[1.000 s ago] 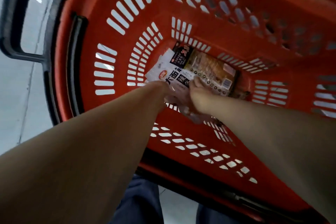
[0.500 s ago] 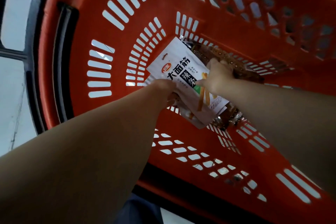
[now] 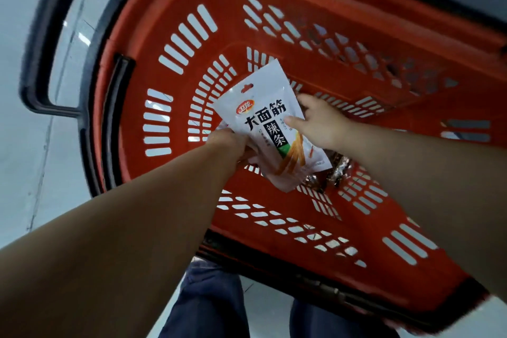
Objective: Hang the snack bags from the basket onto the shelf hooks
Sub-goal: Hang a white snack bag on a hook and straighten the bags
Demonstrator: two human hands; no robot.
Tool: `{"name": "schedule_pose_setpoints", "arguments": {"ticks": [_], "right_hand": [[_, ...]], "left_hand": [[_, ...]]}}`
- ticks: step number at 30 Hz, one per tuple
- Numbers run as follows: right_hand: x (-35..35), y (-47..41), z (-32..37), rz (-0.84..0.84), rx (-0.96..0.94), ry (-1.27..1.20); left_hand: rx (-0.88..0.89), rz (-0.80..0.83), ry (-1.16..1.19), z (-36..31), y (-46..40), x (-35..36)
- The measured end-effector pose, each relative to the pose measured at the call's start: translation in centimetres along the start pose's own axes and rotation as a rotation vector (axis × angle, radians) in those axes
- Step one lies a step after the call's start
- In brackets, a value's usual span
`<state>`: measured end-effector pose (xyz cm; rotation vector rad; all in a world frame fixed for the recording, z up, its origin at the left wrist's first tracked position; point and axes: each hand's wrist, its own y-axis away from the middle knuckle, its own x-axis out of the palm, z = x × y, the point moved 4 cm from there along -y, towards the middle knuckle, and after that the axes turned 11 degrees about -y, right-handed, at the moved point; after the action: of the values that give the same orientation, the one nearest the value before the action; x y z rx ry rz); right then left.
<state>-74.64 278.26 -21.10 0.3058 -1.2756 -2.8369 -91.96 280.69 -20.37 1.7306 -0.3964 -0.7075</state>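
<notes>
Your white bag [image 3: 267,123] sits inside the red basket [image 3: 175,3], raised above its floor. Its long axis runs diagonally — the hang-hole end points to the upper left of the view, toward the far wall; the bottom seam points down and right. The printed face is turned up to you.

Your left hand [image 3: 230,143] grips the bag's lower left edge, fingers curled under it. Your right hand [image 3: 319,125] pinches the right edge — thumb on the face, fingers behind.

Under the bag's lower end, a brown packet [image 3: 338,170] lies on the basket floor, mostly hidden. The basket's black handle [image 3: 35,71] projects to the left over a pale floor [image 3: 22,173].
</notes>
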Motion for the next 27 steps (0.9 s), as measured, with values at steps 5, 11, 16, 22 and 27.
{"name": "schedule_pose_setpoints", "arguments": {"ticks": [5, 11, 16, 22, 27], "right_hand": [[-2.7, 4.7, 3.7, -0.114, -0.001, -0.117], [-5.1, 13.5, 8.1, -0.240, 0.035, -0.468], [-6.8, 23.2, 14.1, -0.319, -0.027, -0.630], [-12.0, 37.7, 25.7, -0.445, -0.202, -0.648], [-16.0, 50.9, 33.2, -0.621, -0.322, -0.649]], "left_hand": [[0.111, -0.093, 0.132, -2.9, 5.6, -1.9], [0.552, -0.200, -0.161, -7.0, 15.2, -5.6], [0.778, -0.160, -0.189, -10.0, 26.7, -8.5], [1.016, -0.046, -0.197, -15.1, 44.2, -12.0], [1.264, -0.016, -0.304, -19.5, 60.4, -12.9]]}}
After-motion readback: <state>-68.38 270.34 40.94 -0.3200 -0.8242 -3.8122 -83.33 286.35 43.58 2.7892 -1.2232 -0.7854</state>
